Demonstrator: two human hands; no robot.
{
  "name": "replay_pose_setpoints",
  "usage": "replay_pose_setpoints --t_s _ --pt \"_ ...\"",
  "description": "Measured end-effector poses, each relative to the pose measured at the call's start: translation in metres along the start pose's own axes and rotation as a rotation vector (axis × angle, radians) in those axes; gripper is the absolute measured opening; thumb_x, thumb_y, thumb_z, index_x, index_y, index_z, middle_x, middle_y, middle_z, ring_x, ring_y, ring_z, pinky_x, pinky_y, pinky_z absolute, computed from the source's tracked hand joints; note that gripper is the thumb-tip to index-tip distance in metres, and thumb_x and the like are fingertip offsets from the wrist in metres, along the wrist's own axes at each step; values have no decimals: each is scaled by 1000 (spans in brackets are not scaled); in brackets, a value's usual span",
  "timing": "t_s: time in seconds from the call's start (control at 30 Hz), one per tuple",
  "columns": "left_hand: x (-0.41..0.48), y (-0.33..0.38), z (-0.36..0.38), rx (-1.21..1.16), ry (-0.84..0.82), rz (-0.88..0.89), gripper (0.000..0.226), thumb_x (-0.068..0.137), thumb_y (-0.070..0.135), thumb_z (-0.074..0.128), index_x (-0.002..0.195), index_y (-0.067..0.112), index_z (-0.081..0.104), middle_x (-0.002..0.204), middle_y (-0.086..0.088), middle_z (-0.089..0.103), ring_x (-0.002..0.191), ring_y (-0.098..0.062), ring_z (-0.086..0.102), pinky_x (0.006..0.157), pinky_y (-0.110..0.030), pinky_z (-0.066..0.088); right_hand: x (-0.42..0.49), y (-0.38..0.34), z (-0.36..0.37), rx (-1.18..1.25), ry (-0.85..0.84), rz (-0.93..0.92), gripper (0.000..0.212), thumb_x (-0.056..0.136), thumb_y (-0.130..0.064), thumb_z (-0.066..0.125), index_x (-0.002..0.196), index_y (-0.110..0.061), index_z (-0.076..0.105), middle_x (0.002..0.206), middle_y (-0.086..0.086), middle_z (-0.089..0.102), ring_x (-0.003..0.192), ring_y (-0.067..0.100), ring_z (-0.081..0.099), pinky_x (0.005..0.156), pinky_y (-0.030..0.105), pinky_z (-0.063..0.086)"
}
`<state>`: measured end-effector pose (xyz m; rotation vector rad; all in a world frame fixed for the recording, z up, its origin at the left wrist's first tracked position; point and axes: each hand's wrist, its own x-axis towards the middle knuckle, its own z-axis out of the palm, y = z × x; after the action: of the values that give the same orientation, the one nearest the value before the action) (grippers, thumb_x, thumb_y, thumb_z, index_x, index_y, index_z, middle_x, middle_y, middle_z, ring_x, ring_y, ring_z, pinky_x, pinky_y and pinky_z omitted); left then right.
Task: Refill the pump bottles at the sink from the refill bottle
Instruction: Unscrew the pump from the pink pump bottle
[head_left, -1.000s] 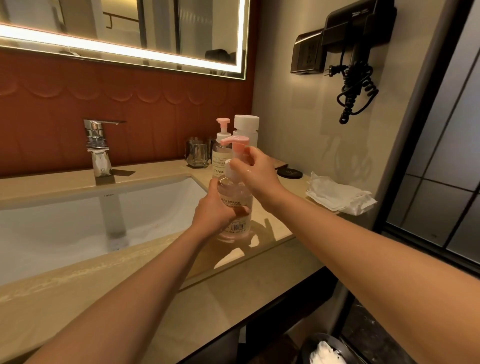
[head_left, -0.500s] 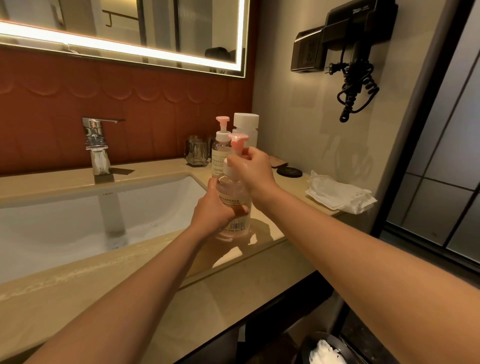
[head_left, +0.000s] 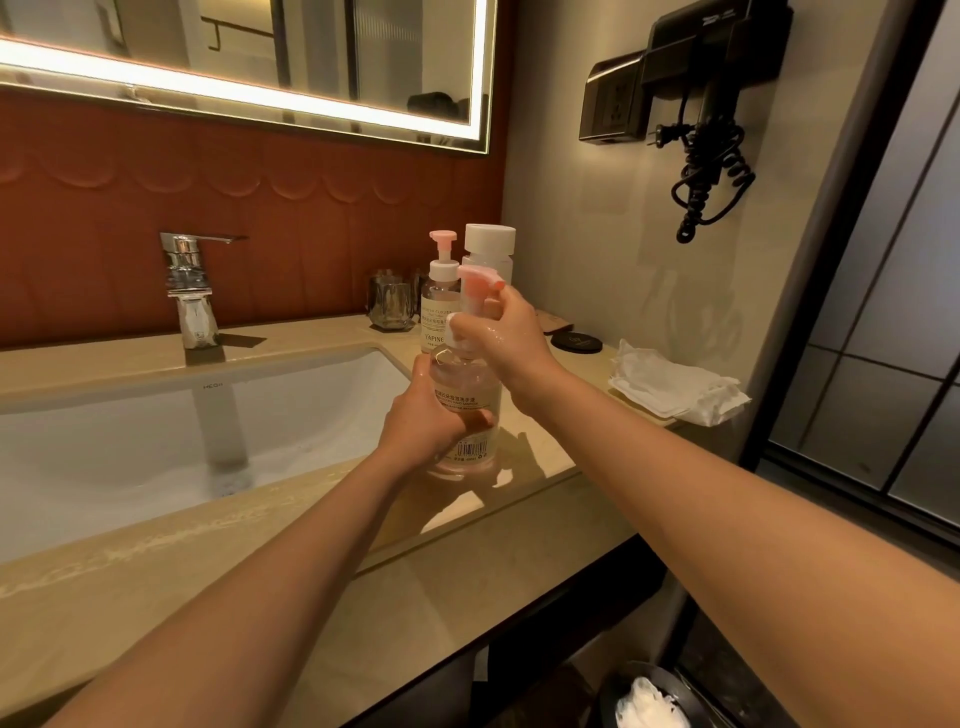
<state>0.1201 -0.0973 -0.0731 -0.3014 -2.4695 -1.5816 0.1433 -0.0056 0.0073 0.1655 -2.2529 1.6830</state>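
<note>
A clear pump bottle (head_left: 470, 395) with pinkish liquid stands on the beige counter (head_left: 530, 457) right of the sink (head_left: 156, 441). My left hand (head_left: 423, 426) grips its body from the left. My right hand (head_left: 506, 338) grips the white collar under its pink pump head (head_left: 478, 275); the hand looks wet. Behind it stands a second clear pump bottle (head_left: 440, 306) with a pink pump. Further back, a white-capped refill bottle (head_left: 489, 249) stands upright, partly hidden.
A chrome tap (head_left: 189, 291) stands behind the sink. A glass cup (head_left: 389, 306), a black round lid (head_left: 576, 343) and a folded white cloth (head_left: 675, 389) lie on the counter. A hair dryer (head_left: 701, 104) hangs on the right wall. A bin (head_left: 649, 701) sits below.
The pink pump head has turned under my right hand, its nozzle swinging round. The bottle and my left hand stay in place on the counter.
</note>
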Motion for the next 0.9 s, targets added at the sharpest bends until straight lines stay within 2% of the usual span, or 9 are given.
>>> replay_pose_setpoints --t_s 0.13,0.23,0.37,0.43,0.5,0.6,0.67,0.77,0.9 --pt "1 -1 0 14 3 5 90 66 27 82 136 25 26 131 -3 53 115 -26 55 95 -47 48 6 6 -2 -116 73 -26 64 77 -32 73 130 -16 40 134 6 38 121 22 42 98 40 43" --pt "2 -2 1 17 0 -2 90 68 25 81 138 25 25 133 -4 51 117 -26 54 93 -43 47 7 7 -5 -94 34 -16 60 78 -24 72 128 -16 40 132 5 44 117 21 46 88 32 43" --pt "2 -4 0 -1 -1 14 89 68 25 81 137 25 26 131 -4 54 114 -25 56 92 -42 48 4 2 -11 32 -73 -17 59 84 -10 64 135 -15 36 122 4 49 105 14 47 79 25 42" --pt "2 -5 0 1 -7 21 88 68 26 81 137 25 25 131 -3 53 114 -24 55 91 -40 48 4 3 -12 43 -105 5 62 85 -11 62 139 -15 32 120 4 50 106 15 48 85 31 43" --pt "3 -5 1 15 -1 18 90 67 28 82 137 26 25 131 -2 53 115 -24 55 92 -41 48 6 6 -8 20 -100 25 70 83 -17 66 142 -16 29 129 6 48 116 21 47 94 37 41" --pt "3 -6 2 31 8 21 91 67 28 82 137 26 25 132 -2 52 117 -24 54 94 -45 48 8 12 1 -113 15 -6 74 74 -30 77 134 -19 36 135 6 42 122 25 44 100 44 42" --pt "4 -6 2 32 3 23 90 67 28 82 136 26 25 131 -2 52 116 -24 55 94 -45 49 10 13 3 -135 71 -14 67 72 -29 78 127 -20 40 131 5 43 118 24 46 99 47 43" --pt "5 -7 1 26 -2 7 87 66 28 83 134 27 28 130 -1 54 115 -24 56 94 -44 49 8 14 0 -84 12 -20 65 78 -19 71 133 -19 37 131 5 47 117 24 49 99 45 44" --pt "5 -6 1 22 -3 11 84 67 30 82 133 28 29 128 0 55 112 -23 57 93 -43 49 4 11 -5 -33 -102 -67 65 87 -13 62 142 -18 28 137 8 44 123 24 45 93 34 38"
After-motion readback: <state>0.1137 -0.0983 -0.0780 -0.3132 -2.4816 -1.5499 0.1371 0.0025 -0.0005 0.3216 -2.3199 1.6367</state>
